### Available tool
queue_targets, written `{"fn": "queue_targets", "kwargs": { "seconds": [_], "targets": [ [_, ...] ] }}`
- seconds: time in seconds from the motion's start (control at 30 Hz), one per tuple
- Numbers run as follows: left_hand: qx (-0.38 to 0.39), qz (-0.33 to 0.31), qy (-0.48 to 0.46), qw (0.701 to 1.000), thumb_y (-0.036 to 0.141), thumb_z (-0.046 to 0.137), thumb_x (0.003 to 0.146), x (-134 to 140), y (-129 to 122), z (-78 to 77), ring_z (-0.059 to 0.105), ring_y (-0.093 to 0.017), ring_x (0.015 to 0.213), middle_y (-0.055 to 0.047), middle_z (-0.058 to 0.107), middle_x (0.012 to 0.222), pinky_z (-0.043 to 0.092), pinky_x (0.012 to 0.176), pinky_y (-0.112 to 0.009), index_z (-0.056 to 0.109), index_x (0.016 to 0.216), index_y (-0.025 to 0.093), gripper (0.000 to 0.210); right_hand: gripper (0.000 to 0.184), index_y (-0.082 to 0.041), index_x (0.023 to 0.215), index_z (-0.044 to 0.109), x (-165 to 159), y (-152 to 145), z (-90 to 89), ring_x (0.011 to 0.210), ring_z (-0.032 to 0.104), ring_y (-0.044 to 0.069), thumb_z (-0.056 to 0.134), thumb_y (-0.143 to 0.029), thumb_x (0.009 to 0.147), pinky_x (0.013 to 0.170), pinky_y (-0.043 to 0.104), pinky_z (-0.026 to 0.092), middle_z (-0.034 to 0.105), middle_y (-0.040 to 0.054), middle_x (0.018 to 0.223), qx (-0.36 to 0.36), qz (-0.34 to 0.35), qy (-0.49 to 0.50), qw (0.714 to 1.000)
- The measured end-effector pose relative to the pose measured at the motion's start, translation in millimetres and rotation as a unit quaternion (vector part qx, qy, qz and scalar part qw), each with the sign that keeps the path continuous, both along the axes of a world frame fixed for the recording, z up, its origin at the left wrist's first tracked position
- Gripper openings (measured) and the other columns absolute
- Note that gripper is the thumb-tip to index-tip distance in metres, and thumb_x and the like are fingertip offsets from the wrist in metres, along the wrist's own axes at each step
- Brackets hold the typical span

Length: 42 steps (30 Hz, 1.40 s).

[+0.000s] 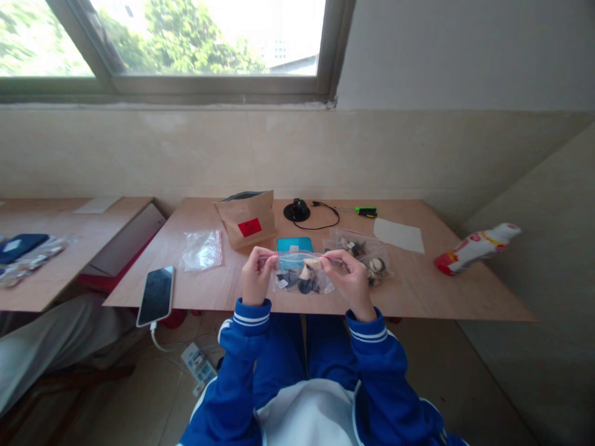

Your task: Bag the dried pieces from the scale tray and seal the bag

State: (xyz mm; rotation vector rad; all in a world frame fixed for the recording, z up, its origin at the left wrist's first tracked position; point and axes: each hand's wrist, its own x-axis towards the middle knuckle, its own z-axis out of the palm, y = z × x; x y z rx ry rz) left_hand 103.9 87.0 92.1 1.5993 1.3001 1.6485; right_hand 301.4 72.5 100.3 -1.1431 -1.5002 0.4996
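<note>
Over the near edge of the wooden table (pixel 195 291), both hands hold one clear zip bag (pixel 302 279) between them. Left hand (pixel 255 280) is closed on the bag's top strip at its left end, fingers curled over it. Right hand (pixel 352 280) is pinched shut on the same strip at the right end, thumb and fingers pressed together. Bag hangs just above the table edge, top strip roughly level. Inside: small dark and pale pieces, look like buttons or shells, too small to tell which.

Just behind the right hand, a second clear bag (pixel 372 251) of similar small bits lies flat on the table. A teal flat case (pixel 294 244) sits right behind the held bag, partly hidden by it. Empty-looking clear bag (pixel 201 249) lies to the left, near a brown paper pouch with a red label (pixel 246 220). Phone (pixel 157 295) rests at the left front corner, overhanging the edge, cable running down to a power strip (pixel 199 365) on the floor. Back of table: black round device with a cord (pixel 297 211), green-handled tool (pixel 366 211), white sheet (pixel 398 235). Red and white bottle (pixel 476 246) lies on its side at the right edge. Blue sleeves with white stripes on both arms.
</note>
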Motion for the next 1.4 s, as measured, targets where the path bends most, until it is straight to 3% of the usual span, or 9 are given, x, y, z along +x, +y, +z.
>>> {"fn": "queue_targets", "kwargs": {
  "seconds": [0.13,0.37,0.5,0.67,0.77,0.97,1.07,1.2,1.4],
  "targets": [
    [-0.013,-0.115,0.048,0.992,0.041,0.071,0.077,-12,7,11.7,0.068,-0.015,0.077,-0.006,0.073,0.091,0.055,0.068,-0.025,0.068,0.090,0.017,0.027,0.012,-0.019,0.082,0.066,6,4,1.2,0.074,0.066,0.016,0.063,-0.030,0.085,0.073,0.027,0.053,0.071,0.0013,0.080,0.002,-0.001,-0.006,1.000],
    [0.001,-0.189,0.222,0.957,0.032,0.066,0.083,-25,13,32.6,0.067,-0.014,0.073,-0.003,0.072,0.081,0.053,0.068,-0.024,0.070,0.082,0.018,0.015,0.015,-0.020,0.091,0.070,20,11,6.1,0.089,0.069,0.020,0.062,-0.032,0.088,0.081,0.032,0.054,0.074,0.0042,0.094,-0.037,0.086,-0.114,0.989],
    [0.032,-0.186,0.279,0.942,0.028,0.062,0.086,-17,11,31.9,0.064,-0.012,0.068,-0.002,0.070,0.080,0.051,0.065,-0.022,0.068,0.083,0.018,0.013,0.013,-0.021,0.096,0.069,12,14,7.6,0.092,0.067,0.020,0.063,-0.030,0.088,0.084,0.034,0.052,0.073,0.0043,0.097,-0.026,0.135,-0.186,0.973],
    [0.044,-0.167,0.298,0.939,0.027,0.061,0.087,-13,9,28.2,0.062,-0.011,0.069,-0.002,0.068,0.080,0.049,0.066,-0.022,0.066,0.082,0.018,0.011,0.010,-0.021,0.086,0.067,0,19,7.2,0.087,0.064,0.019,0.061,-0.029,0.090,0.081,0.033,0.049,0.070,0.0030,0.087,0.043,0.162,-0.247,0.954],
    [0.050,-0.155,0.341,0.926,0.027,0.059,0.089,-13,7,30.1,0.063,-0.013,0.075,-0.002,0.068,0.082,0.048,0.070,-0.025,0.066,0.084,0.019,0.012,0.013,-0.019,0.081,0.065,-3,22,6.4,0.083,0.062,0.019,0.059,-0.024,0.091,0.077,0.032,0.048,0.067,0.0034,0.081,0.077,0.154,-0.279,0.945],
    [0.033,-0.114,0.492,0.863,0.034,0.057,0.090,-2,0,35.1,0.062,-0.019,0.084,-0.001,0.070,0.090,0.040,0.074,-0.033,0.066,0.088,0.022,0.015,0.017,-0.017,0.081,0.061,-9,19,9.2,0.079,0.055,0.022,0.050,-0.010,0.092,0.072,0.033,0.044,0.063,0.0061,0.082,0.111,0.106,-0.401,0.903],
    [0.029,-0.100,0.509,0.854,0.033,0.056,0.091,4,-4,34.7,0.061,-0.018,0.085,-0.001,0.069,0.091,0.037,0.073,-0.033,0.065,0.089,0.021,0.015,0.021,-0.016,0.080,0.060,-12,16,10.2,0.079,0.054,0.023,0.046,-0.005,0.090,0.071,0.033,0.043,0.063,0.0076,0.082,0.118,0.096,-0.429,0.890],
    [0.035,-0.080,0.515,0.853,0.030,0.055,0.091,4,-5,33.6,0.059,-0.019,0.087,-0.001,0.067,0.088,0.036,0.074,-0.033,0.064,0.088,0.022,0.013,0.017,-0.017,0.084,0.062,-8,16,9.8,0.080,0.056,0.021,0.048,-0.011,0.093,0.073,0.033,0.044,0.064,0.0062,0.084,0.090,0.121,-0.390,0.908],
    [0.017,-0.076,0.465,0.882,0.028,0.054,0.092,-7,-4,32.1,0.059,-0.018,0.084,-0.001,0.067,0.089,0.037,0.075,-0.032,0.064,0.084,0.022,0.014,0.010,-0.019,0.085,0.065,10,21,11.6,0.082,0.062,0.018,0.059,-0.025,0.091,0.077,0.030,0.048,0.066,0.0028,0.085,0.000,0.180,-0.250,0.951]
  ]
}}
